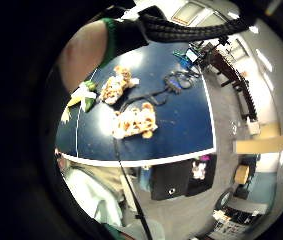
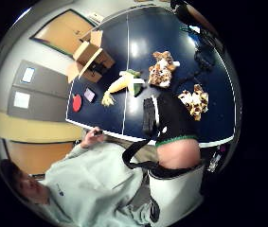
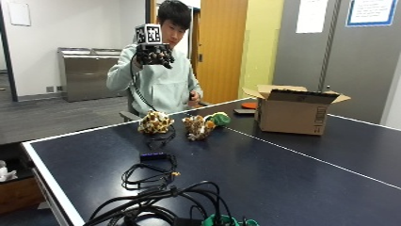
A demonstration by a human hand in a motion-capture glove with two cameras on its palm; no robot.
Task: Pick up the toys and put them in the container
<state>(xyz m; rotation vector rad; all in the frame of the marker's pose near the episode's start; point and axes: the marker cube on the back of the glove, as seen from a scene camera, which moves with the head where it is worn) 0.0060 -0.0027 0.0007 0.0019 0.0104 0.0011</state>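
From the outside view I see the gloved right hand [image 3: 154,53] raised at chest height, well above the table [image 3: 282,165], fingers loosely curled and holding nothing. On the table sit two spotted plush toys: the left spotted plush [image 3: 155,122] and the right spotted plush [image 3: 198,127], near each other. A green plush [image 3: 220,118] lies just behind the right one, touching it. The open cardboard box [image 3: 293,113] stands upright farther along, apart from the toys, flaps spread. A tangle of black cables [image 3: 150,176] lies on the near part of the table.

On the thumb side palm view I look down on the table [image 2: 181,33]: the cardboard box [image 2: 92,59] stands near one edge, a yellow and green plush [image 2: 124,83] beside a spotted plush [image 2: 162,69], another spotted plush [image 2: 194,101] further off. A red object [image 2: 77,102] lies near the box.

The little finger side palm view gives me both spotted plushes [image 1: 117,85] [image 1: 135,121] and the yellow and green one [image 1: 82,95] on the table [image 1: 191,125].
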